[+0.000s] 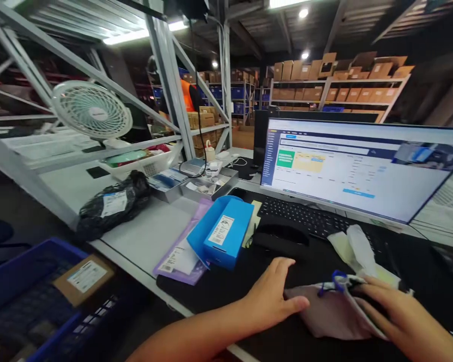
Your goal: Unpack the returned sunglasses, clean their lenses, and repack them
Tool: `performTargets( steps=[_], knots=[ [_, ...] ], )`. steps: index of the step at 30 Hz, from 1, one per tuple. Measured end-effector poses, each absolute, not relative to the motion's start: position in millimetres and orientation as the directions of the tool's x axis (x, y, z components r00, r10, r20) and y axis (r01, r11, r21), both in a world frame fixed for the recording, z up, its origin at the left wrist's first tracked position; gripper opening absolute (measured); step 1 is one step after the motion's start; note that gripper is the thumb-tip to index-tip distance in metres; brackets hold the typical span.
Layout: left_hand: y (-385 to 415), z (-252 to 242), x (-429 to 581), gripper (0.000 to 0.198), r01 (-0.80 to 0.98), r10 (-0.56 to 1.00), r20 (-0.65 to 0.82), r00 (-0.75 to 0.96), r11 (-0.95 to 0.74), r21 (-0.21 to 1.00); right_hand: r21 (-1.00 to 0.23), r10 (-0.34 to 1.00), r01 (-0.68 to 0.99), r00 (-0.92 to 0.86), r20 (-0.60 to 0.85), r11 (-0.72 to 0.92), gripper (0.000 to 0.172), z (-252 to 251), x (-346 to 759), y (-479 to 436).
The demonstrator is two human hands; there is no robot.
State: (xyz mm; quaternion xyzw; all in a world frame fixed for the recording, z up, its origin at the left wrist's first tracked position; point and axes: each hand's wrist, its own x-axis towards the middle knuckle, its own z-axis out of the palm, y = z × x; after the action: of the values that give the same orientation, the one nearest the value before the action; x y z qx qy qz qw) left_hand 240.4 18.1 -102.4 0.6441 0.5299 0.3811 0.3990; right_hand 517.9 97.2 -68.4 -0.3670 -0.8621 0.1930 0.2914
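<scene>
My right hand (400,309) grips a grey drawstring pouch (328,314) with a blue cord (338,280) at its mouth, fingers on either side of the rim. Just left of the pouch is my left hand (270,296), its thumb and fingers apart; the thumb tip is at the pouch's edge. Beyond that hand, a glossy black curved piece, apparently wraparound sunglasses (281,232), lies on the black desk mat. An open blue box (236,226) with a white label rests to the left, partly over a purple plastic packet (200,274).
Crumpled white wrapping (360,249) lies before the keyboard (305,216) and monitor (343,166). At left are a black-wrapped parcel (115,203), grey trays (211,187), a fan (92,110) and a blue crate (56,246) holding a carton. A person in an orange vest (187,95) stands behind the frame.
</scene>
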Motion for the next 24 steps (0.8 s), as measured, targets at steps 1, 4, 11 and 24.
performTargets(
  steps=[1,4,11,24],
  knots=[
    [22,-106,239,0.083,0.234,0.988,-0.008,0.154,-0.028,0.972,-0.538,0.757,0.538,-0.523,0.392,0.649,0.020,-70,525,105],
    [32,-113,242,0.082,-0.049,0.980,-0.054,0.191,0.065,0.997,-0.588,0.806,0.552,-0.432,0.404,0.591,0.028,-74,536,119],
    [38,-95,233,0.057,-0.146,0.995,-0.004,-0.102,-0.011,0.989,-0.798,0.854,0.434,-0.488,0.181,0.417,0.037,-60,500,114],
    [32,-97,194,0.037,0.856,0.783,0.622,0.034,-0.344,0.386,-0.994,0.994,-0.067,0.059,-0.095,-0.091,0.034,-36,578,136]
  ],
)
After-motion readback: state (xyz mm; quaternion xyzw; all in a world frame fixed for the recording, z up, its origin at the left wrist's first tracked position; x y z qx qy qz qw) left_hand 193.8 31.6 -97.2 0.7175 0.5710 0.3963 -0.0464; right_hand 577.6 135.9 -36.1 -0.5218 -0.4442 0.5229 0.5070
